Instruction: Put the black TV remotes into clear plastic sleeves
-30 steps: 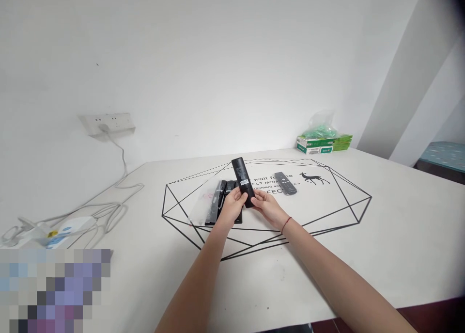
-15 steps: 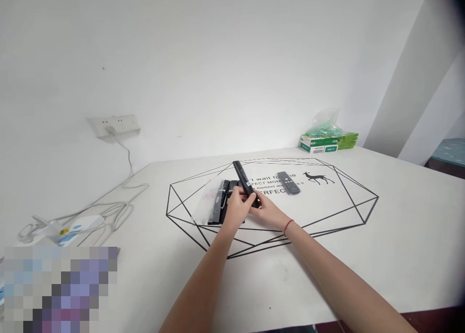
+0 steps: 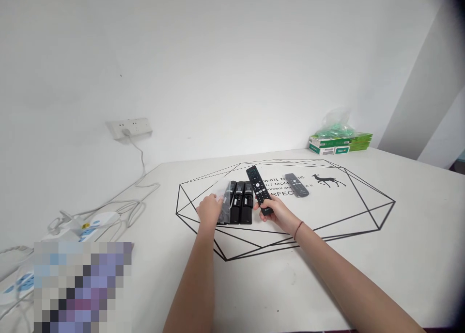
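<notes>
My right hand (image 3: 278, 214) holds a black remote (image 3: 258, 187) by its lower end, with the buttons facing up. My left hand (image 3: 209, 211) is closed on the edge of a clear plastic bag (image 3: 225, 202), which overlaps the left side of a row of black remotes. Two remotes in the row, one (image 3: 237, 202) beside the other (image 3: 247, 202), lie face down with their battery bays exposed. Another remote (image 3: 297, 185), apparently in a clear sleeve, lies button side up to the right of my right hand.
Green and white boxes (image 3: 329, 144) with a plastic bag (image 3: 336, 123) on top stand by the wall. White cables (image 3: 127, 209) and a power strip (image 3: 98, 224) lie at the left, near a blurred-out patch. A wall socket (image 3: 132, 128) is above them.
My left hand has let go of the black remote and moved left to the plastic bag. The remote in my right hand has turned to show its buttons. The view has shifted slightly.
</notes>
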Motion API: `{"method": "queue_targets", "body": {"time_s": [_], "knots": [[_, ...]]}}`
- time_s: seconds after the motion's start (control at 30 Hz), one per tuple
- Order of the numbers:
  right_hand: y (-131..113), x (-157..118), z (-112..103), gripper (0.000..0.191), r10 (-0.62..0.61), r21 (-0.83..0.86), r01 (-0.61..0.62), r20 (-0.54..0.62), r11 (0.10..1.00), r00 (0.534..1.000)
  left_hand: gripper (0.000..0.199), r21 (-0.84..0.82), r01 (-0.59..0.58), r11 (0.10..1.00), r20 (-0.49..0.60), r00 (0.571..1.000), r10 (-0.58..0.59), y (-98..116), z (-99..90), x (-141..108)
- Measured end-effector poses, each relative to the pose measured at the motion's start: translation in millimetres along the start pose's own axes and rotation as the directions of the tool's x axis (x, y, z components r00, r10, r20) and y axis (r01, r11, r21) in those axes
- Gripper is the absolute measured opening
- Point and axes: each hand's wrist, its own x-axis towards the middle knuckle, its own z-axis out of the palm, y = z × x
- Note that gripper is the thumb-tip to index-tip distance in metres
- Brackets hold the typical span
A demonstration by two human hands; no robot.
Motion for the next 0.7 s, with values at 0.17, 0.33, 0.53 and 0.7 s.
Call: {"method": "queue_targets", "body": {"time_s": [0.17, 0.33, 0.53, 0.7], "knots": [[-2.5, -3.0, 4.6, 0.013, 0.029, -0.097, -0.026, 0.032, 0.995, 0.999, 0.017, -0.739, 0.096, 0.667, 0.007, 0.991, -0.135, 11.6, -1.7, 5.8], [-2.4, -8.3, 11.0, 0.015, 0.081, -0.276, -0.035, 0.155, 0.961, 0.985, 0.009, -0.978, 0.082, -0.190, 0.120, 0.972, -0.200, 16.0, -20.1, 10.7], [3.7, -11.5, 17.8, 0.015, 0.141, -0.374, -0.039, 0.249, 0.927, 0.958, 0.010, -0.936, 0.025, -0.350, 0.135, 0.947, -0.292, 10.1, -25.1, 13.3], [5.1, -11.7, 19.9, 0.016, 0.123, -0.393, -0.019, 0.241, 0.919, 0.963, 0.010, -0.926, 0.020, -0.377, 0.139, 0.947, -0.291, 10.2, -23.4, 13.8]]}}
